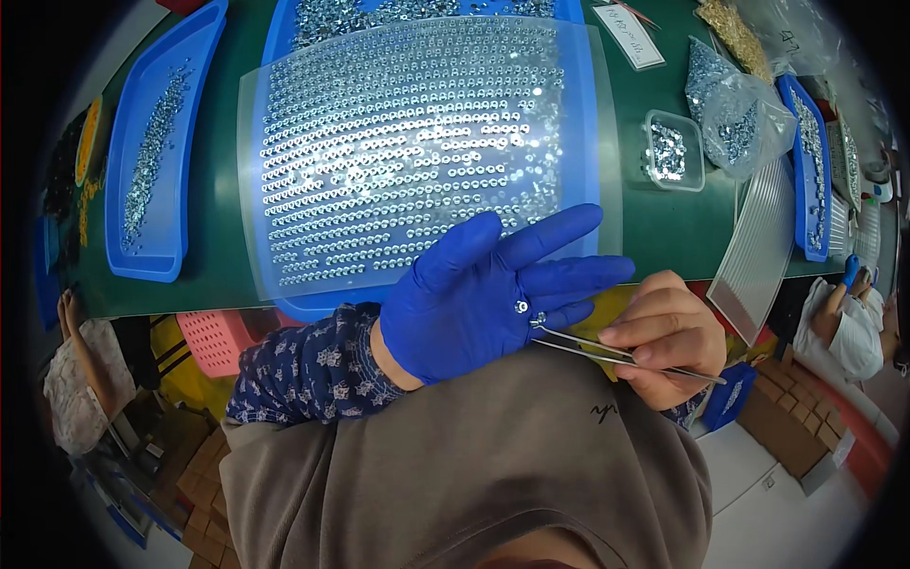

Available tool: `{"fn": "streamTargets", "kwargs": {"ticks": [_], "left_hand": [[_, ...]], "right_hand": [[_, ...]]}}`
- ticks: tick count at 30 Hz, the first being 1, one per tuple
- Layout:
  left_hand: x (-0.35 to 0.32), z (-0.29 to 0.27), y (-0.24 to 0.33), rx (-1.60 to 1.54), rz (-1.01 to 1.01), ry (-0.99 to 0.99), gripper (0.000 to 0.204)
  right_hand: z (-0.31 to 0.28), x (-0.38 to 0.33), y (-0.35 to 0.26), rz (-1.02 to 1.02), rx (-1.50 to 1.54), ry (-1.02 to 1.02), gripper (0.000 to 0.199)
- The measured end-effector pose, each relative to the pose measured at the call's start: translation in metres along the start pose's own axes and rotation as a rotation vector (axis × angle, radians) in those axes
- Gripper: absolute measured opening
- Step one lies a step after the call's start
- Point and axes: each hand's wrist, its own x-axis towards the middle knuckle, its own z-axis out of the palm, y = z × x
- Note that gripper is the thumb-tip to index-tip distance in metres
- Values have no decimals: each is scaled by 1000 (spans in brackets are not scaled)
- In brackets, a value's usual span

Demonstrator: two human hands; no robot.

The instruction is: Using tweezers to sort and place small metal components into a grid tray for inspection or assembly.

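Note:
My left hand (474,299), in a blue glove, is turned palm up with its fingers spread. Two small shiny metal pieces (521,307) lie on it near the base of the fingers. My bare right hand (668,332) grips metal tweezers (580,339), whose tips reach the gloved palm beside one of the pieces. Just beyond my left hand is a clear sheet (251,190) carrying many rows of small silvery pieces, some rows having gaps. It rests on a large blue tray (607,123), and my fingers overlap its near right corner.
A blue tray (171,248) of loose metal pieces stands left on the green table (654,228). To the right are a clear tub (697,175), plastic bags (758,123) of pieces, a ribbed panel (754,256) and another blue tray (813,242). Other people sit at both sides.

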Motion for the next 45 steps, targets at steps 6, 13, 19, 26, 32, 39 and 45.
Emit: {"fn": "streamTargets", "kwargs": {"ticks": [6,13,19,26,32,39,45], "left_hand": [[1,-2,-1,12,9,2,78],[2,-7,-3,-124,15,24,60],[2,-7,-5,-167,-7,50,60],[2,-7,-5,-74,10,-5,65],[2,-8,-8,-28,37,7,75],[2,-5,-5,-53,-28,16,74],[2,-4,-4,-57,-34,27,74]], "right_hand": [[-1,-1,1,14,7,38,27],[4,-3,1,81,31,83,25],[5,-3,1,123,21,109,24],[4,-4,1,114,12,106,23],[6,-9,5,119,33,150,23],[10,-9,7,130,108,242,21],[11,-11,9,112,118,259,21]]}}
